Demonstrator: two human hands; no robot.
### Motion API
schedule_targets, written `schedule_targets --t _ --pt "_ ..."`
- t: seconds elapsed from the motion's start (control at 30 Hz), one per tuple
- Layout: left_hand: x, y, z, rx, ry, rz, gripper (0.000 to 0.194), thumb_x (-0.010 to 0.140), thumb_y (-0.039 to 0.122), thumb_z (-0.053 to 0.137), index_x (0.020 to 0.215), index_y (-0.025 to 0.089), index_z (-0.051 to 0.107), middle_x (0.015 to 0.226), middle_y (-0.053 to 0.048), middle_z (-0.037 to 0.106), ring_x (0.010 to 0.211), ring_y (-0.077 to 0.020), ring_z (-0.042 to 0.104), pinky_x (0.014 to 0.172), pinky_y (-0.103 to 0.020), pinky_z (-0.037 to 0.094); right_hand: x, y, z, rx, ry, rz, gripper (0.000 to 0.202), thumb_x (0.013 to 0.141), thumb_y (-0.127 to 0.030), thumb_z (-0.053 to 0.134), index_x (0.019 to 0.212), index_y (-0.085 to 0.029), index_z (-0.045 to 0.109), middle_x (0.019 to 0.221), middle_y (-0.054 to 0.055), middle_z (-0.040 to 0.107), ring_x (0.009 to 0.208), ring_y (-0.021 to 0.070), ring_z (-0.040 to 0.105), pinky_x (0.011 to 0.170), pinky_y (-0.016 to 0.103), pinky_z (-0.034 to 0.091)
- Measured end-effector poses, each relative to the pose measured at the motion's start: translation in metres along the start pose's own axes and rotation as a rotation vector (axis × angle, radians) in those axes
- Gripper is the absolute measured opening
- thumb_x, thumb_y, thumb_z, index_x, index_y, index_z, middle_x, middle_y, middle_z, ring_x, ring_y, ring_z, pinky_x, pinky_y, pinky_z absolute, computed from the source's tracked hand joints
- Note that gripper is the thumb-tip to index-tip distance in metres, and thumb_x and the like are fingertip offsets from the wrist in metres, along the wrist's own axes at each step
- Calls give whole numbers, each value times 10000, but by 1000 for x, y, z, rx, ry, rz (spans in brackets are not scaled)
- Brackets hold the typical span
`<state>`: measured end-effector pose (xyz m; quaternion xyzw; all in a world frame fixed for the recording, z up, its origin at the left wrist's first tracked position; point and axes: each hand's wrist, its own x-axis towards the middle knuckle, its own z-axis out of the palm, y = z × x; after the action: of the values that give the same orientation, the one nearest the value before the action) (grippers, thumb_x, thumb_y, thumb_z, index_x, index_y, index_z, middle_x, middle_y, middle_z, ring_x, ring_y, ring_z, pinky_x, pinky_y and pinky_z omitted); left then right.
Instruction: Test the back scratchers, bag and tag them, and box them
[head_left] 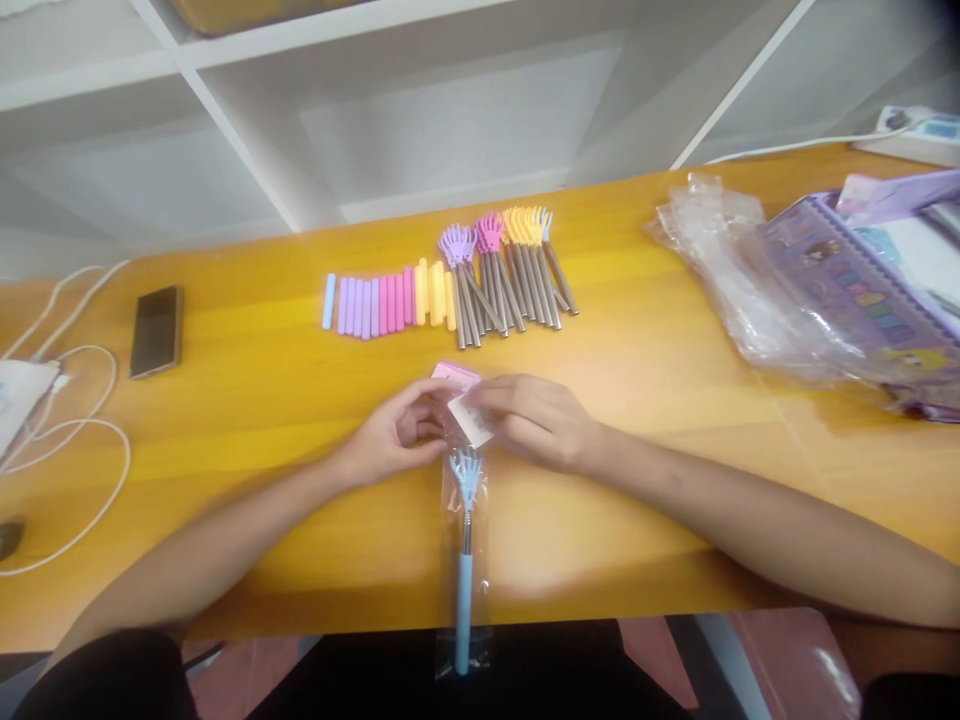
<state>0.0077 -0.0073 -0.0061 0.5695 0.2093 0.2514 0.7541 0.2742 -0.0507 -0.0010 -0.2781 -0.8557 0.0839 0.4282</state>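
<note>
Though half-curled, right hand point(536, 422) on card point(471, 422)

Toward the far edge of the desk point(615, 340), the coloured handle tubes point(386, 303) and loose back scratchers point(517, 285) block you, backed by the white shelf unit point(240, 150). You can pass between the smartphone point(155, 330) and tubes, or between the scratchers and plastic bags point(739, 295). White cables point(130, 465) obstruct the left; the purple box point(832, 275) crowds the right. The bagged blue back scratcher point(464, 605) overhangs the near edge.
</note>
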Motion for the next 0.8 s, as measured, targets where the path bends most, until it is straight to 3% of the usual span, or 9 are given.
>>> schedule_targets --t 0.1,0.17,0.3,0.37,0.47,0.63,0.7,0.8 --pt "-2 -1 1 46 -1 28 731 936 159 786 1565 398 501 1319 -104 639 1116 -216 714 1063 -465 629 0 3 5 23 120 22 135 1021 -157 675 1101 -258 636 1202 95 773 1084 218 759 846 408 675" --pt "-1 0 2 79 -14 70 739 942 150 775 1571 422 497 1336 -104 638 1104 -213 721 1053 -466 640 1 3 7 93 178 120 149 1000 -151 716 1021 -256 614 1147 85 777 1045 200 768 821 387 674" --pt "1 4 1 197 -61 134 429 960 147 745 1344 336 716 1425 -119 590 1224 -247 696 1095 -465 624 5 1 7 217 204 261 155 990 -155 736 965 -246 612 1078 67 781 1007 184 778 824 366 669" --pt "1 6 1 224 -76 128 379 976 152 725 1323 301 746 1440 -125 577 1276 -253 676 1128 -453 604 5 1 7 238 212 262 150 981 -148 743 962 -239 626 1073 58 784 998 179 779 837 355 663" --pt "1 6 1 207 -79 90 489 992 147 704 1458 294 680 1482 -138 577 1340 -257 648 1160 -427 574 6 1 7 219 225 251 145 975 -138 745 1007 -236 643 1041 43 778 969 170 772 832 332 647" --pt "0 8 -1 154 -62 59 545 991 181 717 1519 290 637 1562 -150 550 1390 -277 614 1142 -403 572 7 3 5 58 316 309 426 986 -122 715 1373 -258 599 1038 35 764 832 158 717 704 317 589" --pt "0 11 -3 105 -85 52 547 1001 208 709 1537 278 621 1603 -156 532 1396 -284 616 1178 -426 546 8 4 3 34 323 278 379 992 -119 699 1336 -262 630 1011 29 756 823 168 695 715 335 574" --pt "0 15 -5 23 -122 40 552 1015 271 698 1557 233 601 1614 -176 553 1475 -329 569 1293 -507 420 11 5 -1 39 294 252 201 994 -109 688 1134 -253 684 960 18 743 860 182 690 786 366 567"
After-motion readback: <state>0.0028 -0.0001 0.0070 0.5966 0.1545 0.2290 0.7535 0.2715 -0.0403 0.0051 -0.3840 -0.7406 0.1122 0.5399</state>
